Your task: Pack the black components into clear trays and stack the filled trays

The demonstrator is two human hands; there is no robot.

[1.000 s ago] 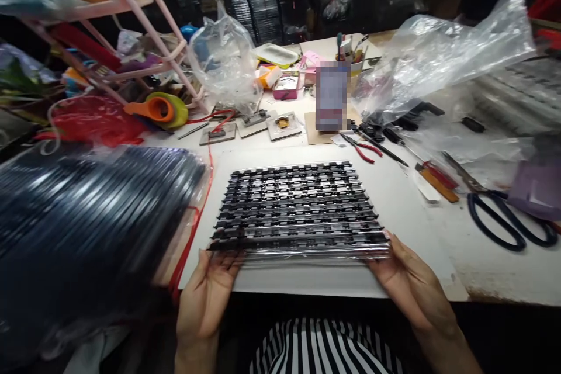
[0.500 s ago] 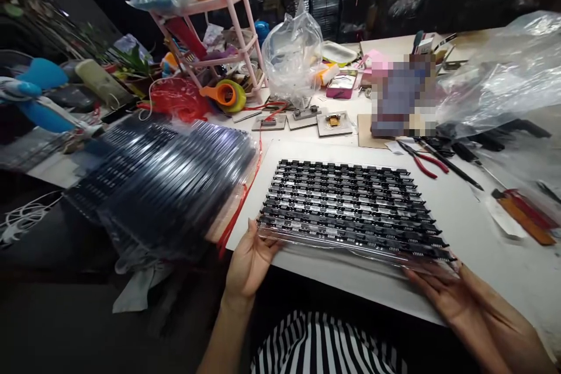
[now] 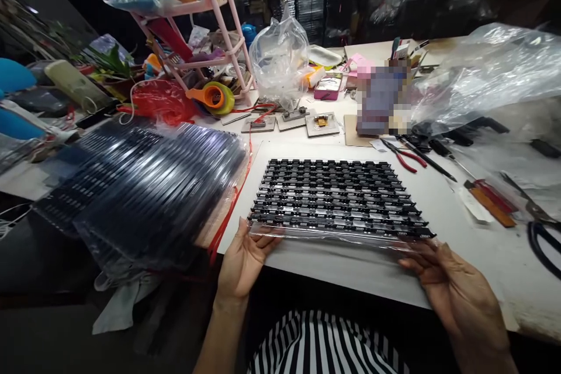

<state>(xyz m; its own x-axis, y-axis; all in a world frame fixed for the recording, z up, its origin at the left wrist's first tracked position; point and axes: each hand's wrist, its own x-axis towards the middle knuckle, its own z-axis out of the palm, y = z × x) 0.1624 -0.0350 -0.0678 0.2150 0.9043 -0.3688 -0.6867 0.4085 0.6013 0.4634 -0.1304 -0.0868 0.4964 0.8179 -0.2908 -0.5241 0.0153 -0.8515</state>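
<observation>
Slid a bit left in view since half a second ago: white table (image 3: 519,277), dark plastic pile (image 3: 162,187) at its left, pink rack (image 3: 221,20) behind that pile, white sheet (image 3: 315,266) at the near side, and over it the tray of black parts (image 3: 335,198) I'm holding. My left hand (image 3: 241,266) is clamped on the tray's near left corner, thumb at the edge, fingers under; my right hand (image 3: 462,286) grips the near right corner likewise, but can't tell if the far edge touches the sheet. Scissors (image 3: 543,239) cut off at right, red pliers (image 3: 407,162) beyond the tray.
</observation>
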